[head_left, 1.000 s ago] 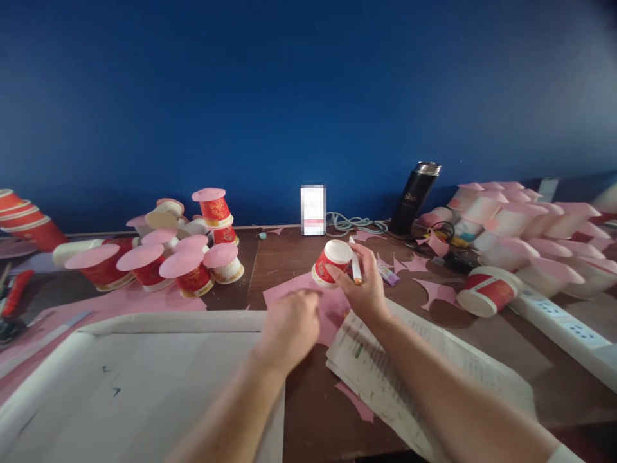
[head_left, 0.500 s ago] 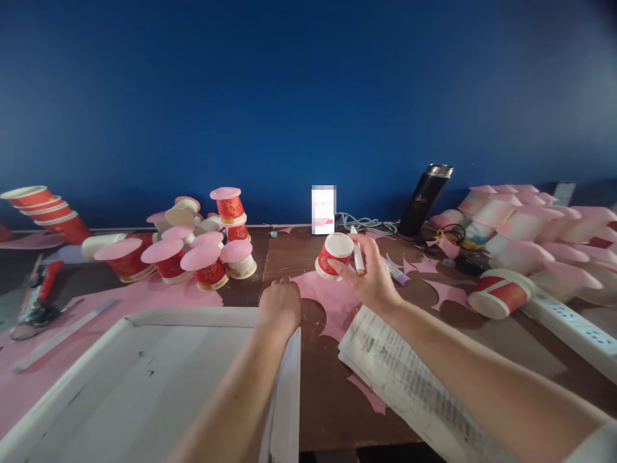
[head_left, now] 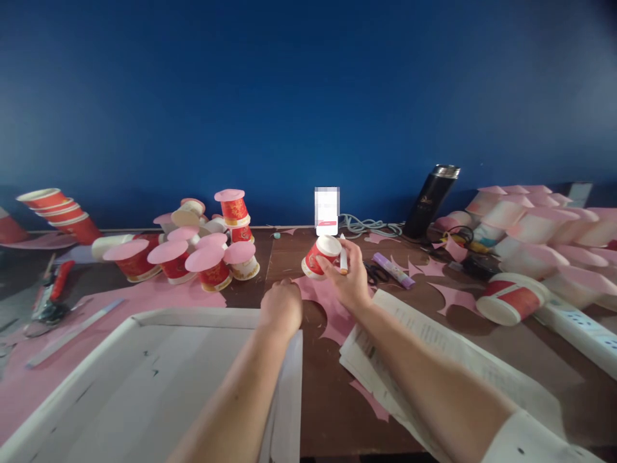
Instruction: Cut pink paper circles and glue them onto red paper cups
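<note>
My right hand is closed around a red and white paper cup, which is tilted with a white end facing up. A white pen-like stick with an orange end is also tucked among its fingers. To the left, my left hand rests closed in a fist at the corner of the white box lid. Its fingertips are hidden, so I cannot see whether something is in them. Cut pink paper lies on the table below the cup, beside the left fist.
Red cups topped with pink discs stand at left, with stacked cups behind. At right are a pile of pink-topped cups, a lying cup, a power strip, a black flask, a purple tube and newspaper.
My right hand has moved left and slightly down with the cup and the stick, uncovering the purple tube and black scissors. My left fist has barely moved. The view has shifted a little.
</note>
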{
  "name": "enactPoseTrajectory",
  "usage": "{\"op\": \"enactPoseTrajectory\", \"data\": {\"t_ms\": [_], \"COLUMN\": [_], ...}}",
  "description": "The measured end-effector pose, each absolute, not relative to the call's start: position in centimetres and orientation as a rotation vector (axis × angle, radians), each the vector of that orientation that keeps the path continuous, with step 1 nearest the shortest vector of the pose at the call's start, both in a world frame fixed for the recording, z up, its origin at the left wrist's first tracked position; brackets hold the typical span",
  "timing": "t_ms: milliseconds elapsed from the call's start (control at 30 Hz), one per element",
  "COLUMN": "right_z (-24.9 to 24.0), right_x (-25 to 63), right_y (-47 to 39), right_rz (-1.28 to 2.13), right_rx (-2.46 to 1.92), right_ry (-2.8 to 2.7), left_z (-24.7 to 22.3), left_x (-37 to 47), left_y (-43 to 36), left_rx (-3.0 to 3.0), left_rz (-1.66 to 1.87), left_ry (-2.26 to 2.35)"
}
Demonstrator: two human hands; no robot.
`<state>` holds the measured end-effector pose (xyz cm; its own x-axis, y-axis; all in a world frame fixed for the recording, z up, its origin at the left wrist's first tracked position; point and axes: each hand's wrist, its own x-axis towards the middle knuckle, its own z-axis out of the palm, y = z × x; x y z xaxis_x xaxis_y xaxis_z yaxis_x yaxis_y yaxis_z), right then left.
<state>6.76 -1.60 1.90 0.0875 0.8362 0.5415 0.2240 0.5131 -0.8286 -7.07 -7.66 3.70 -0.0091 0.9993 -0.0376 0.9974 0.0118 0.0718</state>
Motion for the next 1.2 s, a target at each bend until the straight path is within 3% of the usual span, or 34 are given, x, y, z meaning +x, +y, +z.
{"op": "enactPoseTrajectory", "data": {"t_ms": [467,1200], "right_z": [1.7,1.1], "right_x": [8.1,8.1], "right_y": [-2.5,-2.5], "right_rz": [0.489,0.574], "right_rx": [-1.047,-1.104], "right_ry": [-1.704,-1.761], "left_z": [3.7,4.2], "left_x": [-8.5,-8.7], "left_y": [-7.1,-7.0], "left_rx": [2.076,2.030], "left_rz": [0.338,0.258], "left_ry": [2.404,2.411]}}
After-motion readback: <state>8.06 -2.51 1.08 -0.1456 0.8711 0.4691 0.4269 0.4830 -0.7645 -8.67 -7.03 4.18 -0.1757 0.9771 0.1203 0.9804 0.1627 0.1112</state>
